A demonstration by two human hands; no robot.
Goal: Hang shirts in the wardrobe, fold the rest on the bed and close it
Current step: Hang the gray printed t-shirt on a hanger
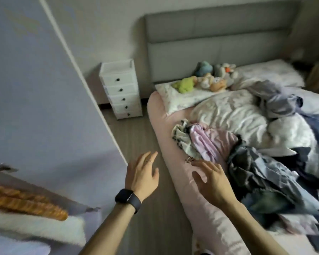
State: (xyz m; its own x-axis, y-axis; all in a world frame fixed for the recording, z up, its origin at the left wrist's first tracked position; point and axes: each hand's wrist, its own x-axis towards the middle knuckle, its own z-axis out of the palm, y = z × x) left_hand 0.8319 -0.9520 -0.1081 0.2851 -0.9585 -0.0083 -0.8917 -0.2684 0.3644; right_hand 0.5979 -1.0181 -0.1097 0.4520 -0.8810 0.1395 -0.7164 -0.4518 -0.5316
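A heap of clothes lies on the bed (166, 126): a pink garment (212, 142), a light patterned piece (182, 138) beside it, and dark blue-grey clothes (265, 177) further right. My right hand (210, 181) reaches over the pink bed edge with straight fingers, its tips just short of the pink garment, holding nothing. My left hand (142, 175), with a dark watch on the wrist, hovers over the floor with spread fingers, empty. The open wardrobe door (44, 89) fills the left side.
A white drawer unit (121, 91) stands between door and grey headboard (219, 39). Soft toys (206, 78) sit on the pillow. A rumpled white duvet (238, 116) covers the middle of the bed. An orange striped item (26, 203) lies at lower left on a shelf. Wooden floor (140, 140) runs between wardrobe and bed.
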